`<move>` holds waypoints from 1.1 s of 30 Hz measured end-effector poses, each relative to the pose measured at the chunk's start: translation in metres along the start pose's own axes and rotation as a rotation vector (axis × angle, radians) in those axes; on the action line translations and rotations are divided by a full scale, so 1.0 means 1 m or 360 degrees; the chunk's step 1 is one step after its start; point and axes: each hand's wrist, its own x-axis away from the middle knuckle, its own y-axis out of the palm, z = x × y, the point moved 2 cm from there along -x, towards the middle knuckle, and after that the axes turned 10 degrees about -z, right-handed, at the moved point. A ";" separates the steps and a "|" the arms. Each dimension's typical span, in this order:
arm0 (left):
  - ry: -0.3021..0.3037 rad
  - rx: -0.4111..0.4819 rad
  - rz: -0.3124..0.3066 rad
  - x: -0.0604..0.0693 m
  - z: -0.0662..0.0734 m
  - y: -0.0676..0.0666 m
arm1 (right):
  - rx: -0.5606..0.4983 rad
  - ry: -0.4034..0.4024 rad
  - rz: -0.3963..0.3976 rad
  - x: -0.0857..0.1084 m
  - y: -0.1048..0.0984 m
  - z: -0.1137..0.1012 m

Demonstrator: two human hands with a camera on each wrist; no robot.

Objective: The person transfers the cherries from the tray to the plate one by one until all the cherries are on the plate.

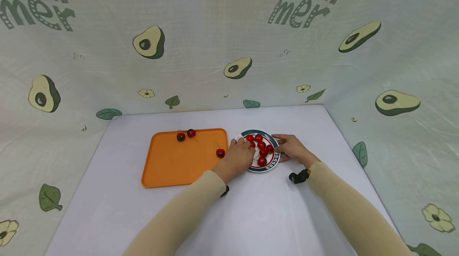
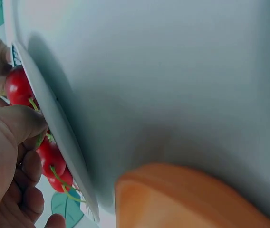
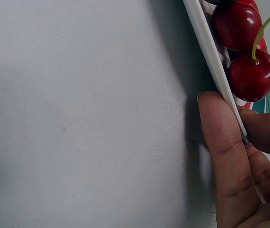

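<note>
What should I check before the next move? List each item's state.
1. Right grip on plate: ok; it pinches the rim's right side.
2. Left grip clear of plate: not ok; it overlaps the left side.
3. Left grip's hold on the cherries: cannot tell; contact is partly hidden.
4. Plate apart from tray: ok; a gap shows.
5. Plate flat on table: cannot tell; shadow shows under the rim.

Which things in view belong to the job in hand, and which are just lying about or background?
Belong:
plate, gripped by the right hand
cherries on it, beside the left hand
probably the orange tray and its three cherries

Just background (nothing loose looks unrelated):
avocado-printed cloth
white tabletop
</note>
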 end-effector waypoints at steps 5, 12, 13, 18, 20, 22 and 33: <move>0.0036 -0.0035 -0.0011 0.000 0.006 0.001 | -0.0010 -0.0006 0.0005 0.002 0.000 0.000; 0.0017 -0.0008 0.0008 0.004 0.000 -0.003 | -0.0035 -0.0014 0.0003 0.002 0.000 0.002; 0.0002 -0.0004 0.0012 0.006 -0.003 -0.005 | -0.0035 -0.0014 0.0003 0.002 0.000 0.002; -0.0020 -0.0021 0.0040 0.016 -0.031 -0.018 | -0.0025 -0.0009 0.0008 0.001 -0.002 0.004; -0.0008 -0.0054 0.0058 0.021 -0.047 -0.021 | -0.0008 -0.0002 0.0014 0.000 -0.002 0.005; -0.0017 -0.0100 0.0074 0.026 -0.064 -0.024 | 0.0009 0.0004 0.0019 -0.001 -0.002 0.005; -0.0080 -0.0156 0.0001 0.047 -0.121 -0.015 | -0.0009 -0.0001 0.0015 -0.002 -0.002 0.003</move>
